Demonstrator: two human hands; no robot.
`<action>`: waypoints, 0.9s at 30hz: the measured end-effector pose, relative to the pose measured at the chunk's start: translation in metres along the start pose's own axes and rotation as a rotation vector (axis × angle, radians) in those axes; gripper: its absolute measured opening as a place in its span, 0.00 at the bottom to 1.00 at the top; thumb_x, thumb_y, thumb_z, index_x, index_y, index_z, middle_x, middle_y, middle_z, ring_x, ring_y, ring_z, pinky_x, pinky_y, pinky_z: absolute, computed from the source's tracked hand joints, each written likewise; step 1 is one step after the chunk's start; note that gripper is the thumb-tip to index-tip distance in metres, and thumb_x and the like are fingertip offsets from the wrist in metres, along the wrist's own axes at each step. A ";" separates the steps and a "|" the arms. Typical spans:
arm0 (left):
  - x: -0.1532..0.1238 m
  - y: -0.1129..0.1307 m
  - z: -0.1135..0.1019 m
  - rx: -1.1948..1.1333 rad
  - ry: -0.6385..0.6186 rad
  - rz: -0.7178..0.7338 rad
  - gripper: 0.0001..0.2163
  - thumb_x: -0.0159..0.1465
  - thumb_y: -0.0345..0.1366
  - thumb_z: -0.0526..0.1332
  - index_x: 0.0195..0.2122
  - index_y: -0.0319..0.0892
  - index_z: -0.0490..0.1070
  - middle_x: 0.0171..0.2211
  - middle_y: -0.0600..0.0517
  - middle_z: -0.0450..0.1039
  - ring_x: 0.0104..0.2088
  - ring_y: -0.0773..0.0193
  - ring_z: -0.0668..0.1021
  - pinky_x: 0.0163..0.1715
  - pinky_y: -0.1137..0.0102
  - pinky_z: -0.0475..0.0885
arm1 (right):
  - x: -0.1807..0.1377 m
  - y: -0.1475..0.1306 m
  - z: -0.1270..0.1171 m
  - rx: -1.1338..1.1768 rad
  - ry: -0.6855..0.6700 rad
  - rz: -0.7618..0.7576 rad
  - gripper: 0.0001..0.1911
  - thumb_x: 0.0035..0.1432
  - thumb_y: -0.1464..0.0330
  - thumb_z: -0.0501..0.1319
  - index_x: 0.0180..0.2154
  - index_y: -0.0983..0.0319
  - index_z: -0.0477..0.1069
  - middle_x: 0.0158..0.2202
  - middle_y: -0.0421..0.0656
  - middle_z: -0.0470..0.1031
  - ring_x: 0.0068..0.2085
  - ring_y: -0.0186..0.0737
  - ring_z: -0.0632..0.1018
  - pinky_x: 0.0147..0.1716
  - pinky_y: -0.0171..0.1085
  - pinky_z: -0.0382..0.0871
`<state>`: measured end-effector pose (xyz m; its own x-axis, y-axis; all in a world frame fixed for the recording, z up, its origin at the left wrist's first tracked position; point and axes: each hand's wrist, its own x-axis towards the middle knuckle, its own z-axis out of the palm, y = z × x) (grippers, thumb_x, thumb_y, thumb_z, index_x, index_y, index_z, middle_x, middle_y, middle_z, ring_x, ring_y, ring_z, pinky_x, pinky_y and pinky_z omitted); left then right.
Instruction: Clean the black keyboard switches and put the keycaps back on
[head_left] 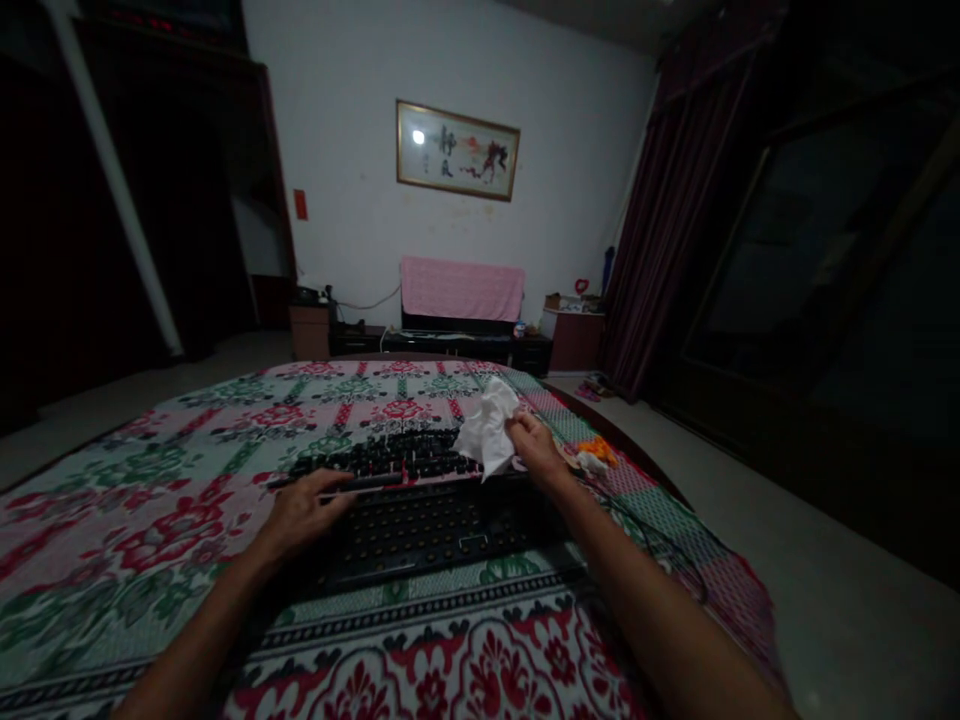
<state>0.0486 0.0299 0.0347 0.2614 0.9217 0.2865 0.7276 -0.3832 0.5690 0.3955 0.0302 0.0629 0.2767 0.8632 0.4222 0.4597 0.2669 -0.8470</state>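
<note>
A black keyboard (420, 530) lies before me with its keycaps off, showing rows of bare switch posts. Behind it, loose black keycaps (375, 452) are spread over the flowered cloth. My left hand (304, 510) is at the keyboard's upper left, thumb and fingers closed round a slim dark rod (379, 481) that points right; its exact kind is unclear in the dim light. Above the keyboard's far right side, my right hand (534, 445) pinches a crumpled white tissue (489, 430), which hangs left of the fingers and covers some keycaps.
A flowered tablecloth (180, 500) covers the round table. Right of my right hand lie an orange cloth-like item (598, 450) and a whitish crumpled piece (592, 463). A black cable (660, 535) curls near the table's right edge. A low cabinet (450, 345) stands along the wall.
</note>
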 end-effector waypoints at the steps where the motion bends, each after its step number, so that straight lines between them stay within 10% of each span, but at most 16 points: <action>1: -0.001 0.014 -0.001 -0.077 -0.009 -0.018 0.22 0.52 0.49 0.56 0.45 0.43 0.71 0.44 0.48 0.72 0.42 0.56 0.74 0.41 0.65 0.68 | -0.009 -0.008 0.013 0.109 -0.030 0.010 0.16 0.50 0.60 0.52 0.35 0.64 0.68 0.24 0.37 0.68 0.23 0.31 0.65 0.20 0.29 0.56; 10: -0.011 0.080 0.006 -0.685 0.052 -0.040 0.27 0.48 0.46 0.63 0.49 0.40 0.68 0.49 0.45 0.69 0.48 0.53 0.71 0.48 0.63 0.65 | -0.068 -0.047 0.080 0.359 -0.238 0.085 0.16 0.52 0.58 0.54 0.35 0.64 0.70 0.29 0.41 0.71 0.30 0.34 0.68 0.25 0.30 0.60; 15: -0.014 0.083 0.017 -0.951 -0.045 -0.121 0.22 0.50 0.45 0.63 0.42 0.37 0.70 0.36 0.47 0.75 0.32 0.62 0.76 0.30 0.71 0.69 | -0.083 -0.042 0.090 0.351 -0.399 0.103 0.15 0.53 0.59 0.53 0.32 0.64 0.69 0.27 0.40 0.70 0.27 0.33 0.69 0.24 0.31 0.61; 20: -0.014 0.083 0.025 -1.095 0.027 -0.345 0.17 0.45 0.45 0.67 0.28 0.35 0.71 0.20 0.52 0.70 0.18 0.71 0.69 0.17 0.76 0.62 | -0.083 -0.048 0.085 0.226 -0.270 -0.117 0.12 0.53 0.65 0.53 0.38 0.62 0.69 0.34 0.42 0.72 0.35 0.36 0.71 0.33 0.33 0.65; 27: -0.017 0.084 0.023 -1.089 -0.071 -0.268 0.19 0.43 0.45 0.67 0.32 0.36 0.72 0.23 0.51 0.73 0.20 0.69 0.71 0.19 0.75 0.63 | -0.083 -0.074 0.067 0.127 -0.350 -0.423 0.13 0.50 0.71 0.55 0.40 0.60 0.69 0.42 0.44 0.68 0.43 0.36 0.70 0.41 0.35 0.65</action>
<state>0.1199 -0.0168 0.0604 0.2401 0.9703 0.0291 -0.1672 0.0118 0.9858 0.2821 -0.0330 0.0689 -0.2164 0.7550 0.6190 0.3588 0.6512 -0.6687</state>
